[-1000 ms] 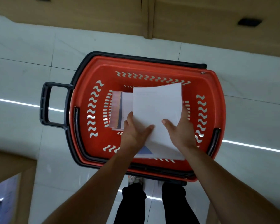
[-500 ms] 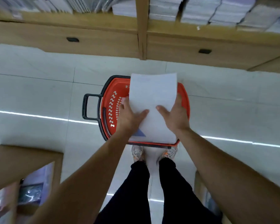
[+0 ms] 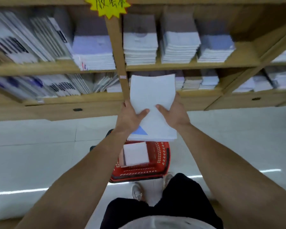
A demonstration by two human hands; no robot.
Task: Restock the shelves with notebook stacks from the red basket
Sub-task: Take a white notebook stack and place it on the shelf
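Note:
I hold a stack of white notebooks [image 3: 153,95] with a blue triangle on the near corner of its cover, raised in front of the lower wooden shelf [image 3: 196,93]. My left hand [image 3: 130,117] grips its left edge, thumb on top. My right hand [image 3: 172,113] grips the right edge the same way. The red basket [image 3: 160,156] sits on the floor below my arms, near my feet, and another notebook stack [image 3: 135,153] lies inside it.
Wooden shelving [image 3: 117,55] fills the upper view, with flat notebook piles [image 3: 139,45] on the right bays and upright leaning books [image 3: 31,38] on the left. A yellow starburst sign [image 3: 108,5] hangs on the divider. Pale tiled floor [image 3: 40,154] surrounds the basket.
Both hands lifted the white notebook stack out of the basket and up toward the shelves. The view tilted upward, so the shelves now fill the top and the basket dropped low.

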